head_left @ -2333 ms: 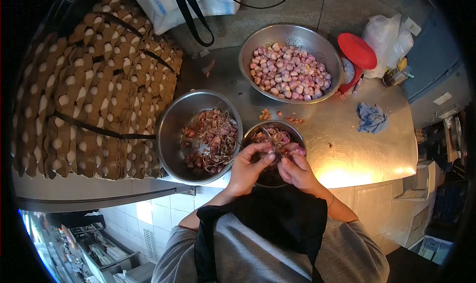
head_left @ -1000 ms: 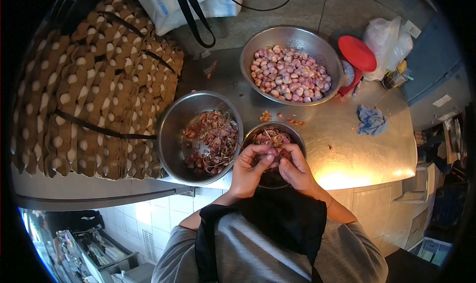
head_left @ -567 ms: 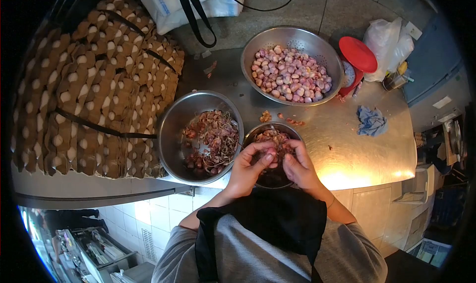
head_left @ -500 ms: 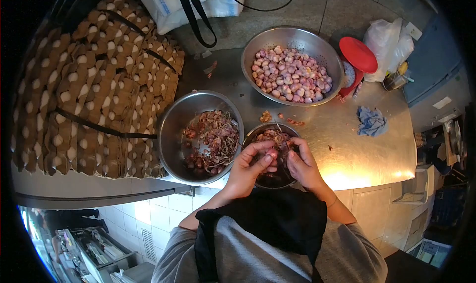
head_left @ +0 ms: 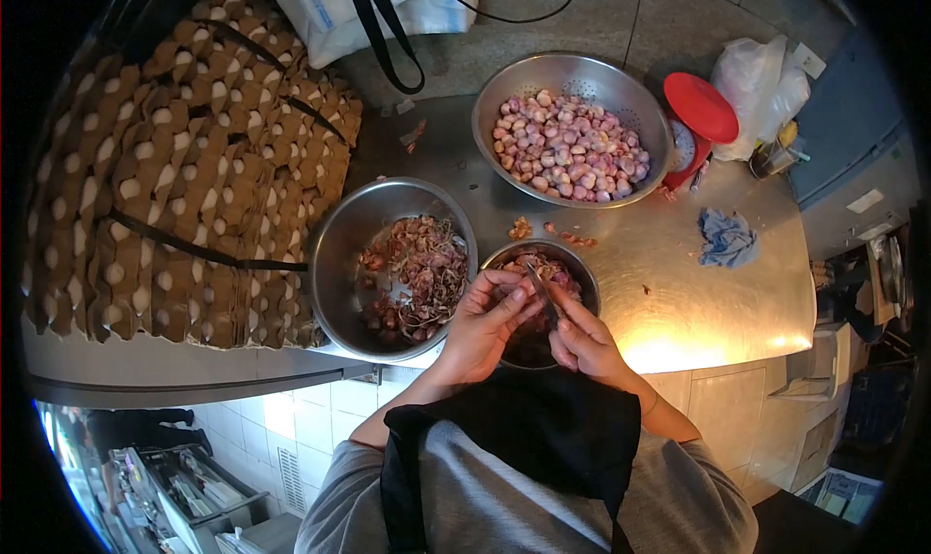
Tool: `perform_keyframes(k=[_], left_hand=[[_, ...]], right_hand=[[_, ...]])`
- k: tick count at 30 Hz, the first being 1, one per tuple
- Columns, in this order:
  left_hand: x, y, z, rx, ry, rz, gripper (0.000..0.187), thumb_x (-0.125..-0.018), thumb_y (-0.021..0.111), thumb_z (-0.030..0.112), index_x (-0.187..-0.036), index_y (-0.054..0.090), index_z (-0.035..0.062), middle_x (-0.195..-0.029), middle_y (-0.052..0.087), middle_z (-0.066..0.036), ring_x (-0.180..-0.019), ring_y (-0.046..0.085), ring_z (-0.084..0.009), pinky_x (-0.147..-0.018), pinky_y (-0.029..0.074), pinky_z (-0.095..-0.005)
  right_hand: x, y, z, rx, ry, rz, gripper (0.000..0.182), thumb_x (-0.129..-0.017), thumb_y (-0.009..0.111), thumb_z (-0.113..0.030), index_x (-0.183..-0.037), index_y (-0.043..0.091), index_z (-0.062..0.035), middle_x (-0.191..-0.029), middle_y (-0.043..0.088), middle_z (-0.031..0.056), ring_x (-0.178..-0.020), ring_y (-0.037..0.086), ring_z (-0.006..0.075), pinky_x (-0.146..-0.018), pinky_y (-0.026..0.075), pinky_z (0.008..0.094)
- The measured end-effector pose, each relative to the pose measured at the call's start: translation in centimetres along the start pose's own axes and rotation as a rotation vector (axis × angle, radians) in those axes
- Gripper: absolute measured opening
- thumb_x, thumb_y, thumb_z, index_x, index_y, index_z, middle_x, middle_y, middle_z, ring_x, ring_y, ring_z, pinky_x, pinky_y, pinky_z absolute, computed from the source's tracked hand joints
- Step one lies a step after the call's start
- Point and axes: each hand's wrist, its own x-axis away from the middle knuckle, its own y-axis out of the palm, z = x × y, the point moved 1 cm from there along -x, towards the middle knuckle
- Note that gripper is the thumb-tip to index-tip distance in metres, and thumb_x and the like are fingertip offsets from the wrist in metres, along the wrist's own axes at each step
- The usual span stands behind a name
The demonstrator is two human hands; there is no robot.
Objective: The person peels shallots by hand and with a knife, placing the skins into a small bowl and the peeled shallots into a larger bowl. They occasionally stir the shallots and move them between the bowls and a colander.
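Note:
Over a small steel bowl (head_left: 593,275) of shallot skins, my two hands work close together. My left hand (head_left: 485,323) is closed, pinching a shallot that its fingers and the blade largely hide. My right hand (head_left: 590,344) grips a small knife (head_left: 541,294), its blade pointing away from me and lying against the left fingertips. To the left stands a bigger steel bowl (head_left: 335,268) with unpeeled shallots and dry trimmings (head_left: 427,268). Farther back, a steel colander (head_left: 645,98) holds many peeled pink shallots (head_left: 567,146).
Stacked egg trays (head_left: 184,195) fill the left side. A red scale (head_left: 700,108), plastic bags (head_left: 761,93) and a blue cloth (head_left: 727,237) are at the right. Loose skins (head_left: 572,236) lie on the steel table (head_left: 679,302). A white bag (head_left: 320,16) is at the back.
My right hand has moved left and slightly toward me, bringing the knife across the left fingertips. The shallot, visible before, is now mostly covered.

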Motion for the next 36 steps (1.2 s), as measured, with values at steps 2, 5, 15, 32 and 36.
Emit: perform_keyframes(k=[2,5,15,32,36], left_hand=[[0.0,-0.1,-0.1,-0.006,0.01,0.007,0.008,-0.086,0.05,0.006,-0.094,0.049,0.0073,-0.094,0.053,-0.003,-0.093,0.052,-0.0119,-0.085,0.045,-0.0293],[0.1,-0.1,-0.2,-0.002,0.008,0.005,0.008,-0.086,0.05,0.005,-0.093,0.049,0.0073,-0.095,0.053,-0.002,-0.092,0.052,-0.0114,-0.085,0.045,-0.0288],[0.0,0.3,1.0,-0.491,0.303,-0.023,0.043,-0.074,0.058,-0.01,-0.108,0.035,0.0041,-0.097,0.054,-0.011,-0.094,0.053,-0.0156,-0.084,0.045,-0.029],[0.0,-0.1,0.0,-0.426,0.301,0.056,0.043,-0.075,0.059,-0.009,-0.107,0.034,0.0055,-0.101,0.051,-0.011,-0.094,0.053,-0.0173,-0.085,0.044,-0.0293],[0.2,0.3,0.2,-0.22,0.143,0.049,0.035,-0.081,0.054,-0.002,-0.109,0.034,0.0054,-0.1,0.052,-0.011,-0.098,0.053,-0.0185,-0.088,0.044,-0.0314]], right_hand=[[0.0,0.2,-0.1,0.001,0.006,-0.01,0.049,-0.093,0.036,-0.019,-0.137,0.017,-0.0095,-0.056,0.035,-0.0018,-0.046,0.034,0.0068,-0.043,0.029,0.0186],[0.0,0.3,-0.1,0.003,-0.011,-0.01,0.049,-0.093,0.036,-0.019,-0.137,0.017,-0.0095,-0.058,0.036,-0.002,-0.046,0.033,0.0068,-0.043,0.029,0.0186],[0.0,0.3,-0.4,0.022,-0.02,0.026,0.044,-0.092,0.037,-0.014,-0.133,0.021,-0.0084,-0.058,0.035,-0.0018,-0.046,0.033,0.0066,-0.043,0.029,0.0191],[-0.2,0.0,-0.1,0.438,-0.102,0.275,0.036,-0.091,0.042,-0.014,-0.124,0.041,-0.0002,-0.093,0.056,0.0092,-0.078,0.054,0.0147,-0.069,0.041,0.0228],[-0.6,-0.2,-1.1,0.039,-0.023,0.224,0.039,-0.091,0.041,-0.014,-0.129,0.036,-0.0041,-0.076,0.045,-0.0043,-0.053,0.03,0.0013,-0.048,0.026,0.0145]])
